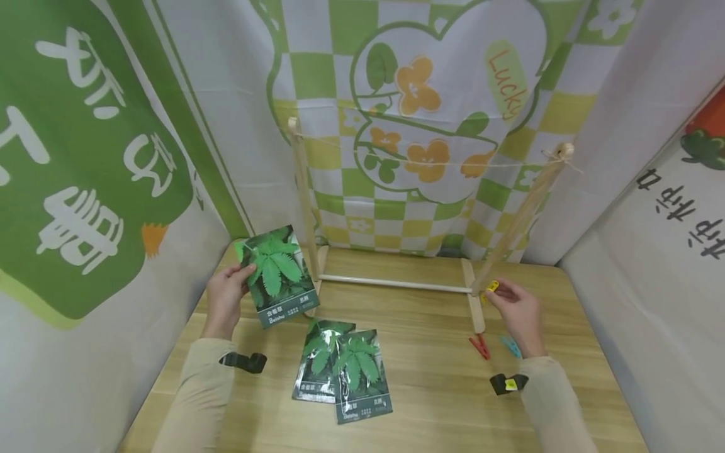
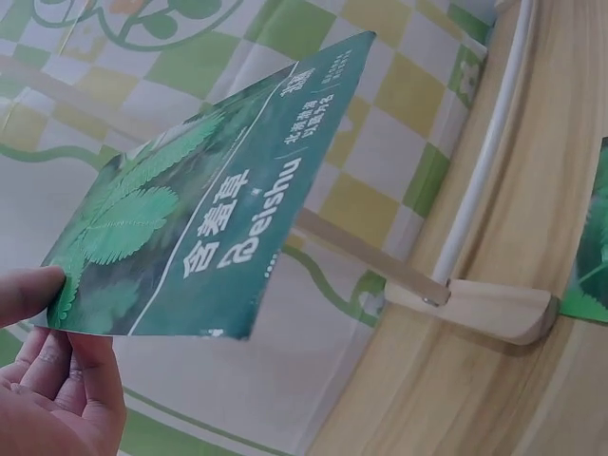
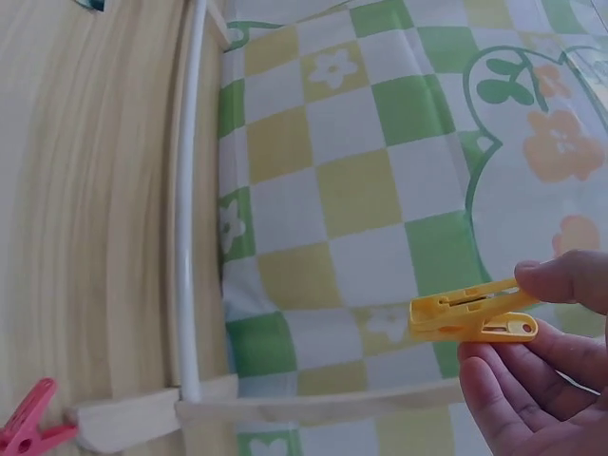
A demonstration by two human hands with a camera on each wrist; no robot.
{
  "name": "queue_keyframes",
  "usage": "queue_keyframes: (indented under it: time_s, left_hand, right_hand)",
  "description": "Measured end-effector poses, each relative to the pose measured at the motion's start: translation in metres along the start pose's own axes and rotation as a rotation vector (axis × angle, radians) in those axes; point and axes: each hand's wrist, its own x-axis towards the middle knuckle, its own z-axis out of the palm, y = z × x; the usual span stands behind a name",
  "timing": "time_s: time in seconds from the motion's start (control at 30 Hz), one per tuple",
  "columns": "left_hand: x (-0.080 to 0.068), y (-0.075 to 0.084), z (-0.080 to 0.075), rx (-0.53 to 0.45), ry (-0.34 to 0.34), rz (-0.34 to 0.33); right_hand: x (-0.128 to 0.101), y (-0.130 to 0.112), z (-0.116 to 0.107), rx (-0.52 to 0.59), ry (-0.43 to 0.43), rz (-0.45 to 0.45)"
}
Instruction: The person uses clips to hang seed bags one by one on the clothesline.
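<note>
My left hand pinches the left edge of a green seed packet printed with a fern-like leaf and holds it up above the table. In the left wrist view the thumb lies on the seed packet. My right hand pinches a yellow clothespin near the right foot of a small wooden rack. The right wrist view shows the yellow clothespin between thumb and fingers. A string runs between the rack's two posts.
Two more seed packets lie overlapped on the wooden table in front of me. A red clothespin and a blue clothespin lie near my right wrist. Printed cloth walls close in the back and both sides.
</note>
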Motion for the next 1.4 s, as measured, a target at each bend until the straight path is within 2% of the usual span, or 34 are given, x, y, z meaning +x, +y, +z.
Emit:
queue_keyframes:
  time_s: [0.13, 0.4, 0.63, 0.8, 1.07, 1.4]
  left_hand:
    - [0.0, 0.003, 0.002, 0.018, -0.012, -0.002]
    - [0.003, 0.017, 0.006, 0.033, -0.051, 0.042]
    - [0.003, 0.029, 0.004, 0.001, -0.05, 0.024]
    - [0.003, 0.031, 0.002, -0.002, -0.054, 0.02]
    - [0.001, 0.036, 0.005, -0.006, -0.049, 0.032]
    - [0.002, 0.043, 0.01, -0.004, -0.056, 0.051]
  right_hand:
    - [0.006, -0.008, 0.004, 0.018, 0.006, -0.031]
    - [0.012, -0.018, 0.004, 0.059, 0.032, -0.06]
    - [0.015, -0.024, 0.006, 0.095, 0.03, -0.09]
    - [0.017, -0.028, 0.007, 0.113, 0.03, -0.097]
    - [0.017, -0.039, 0.007, 0.058, 0.011, -0.13]
    - [0.023, -0.052, 0.008, 0.122, -0.012, -0.178]
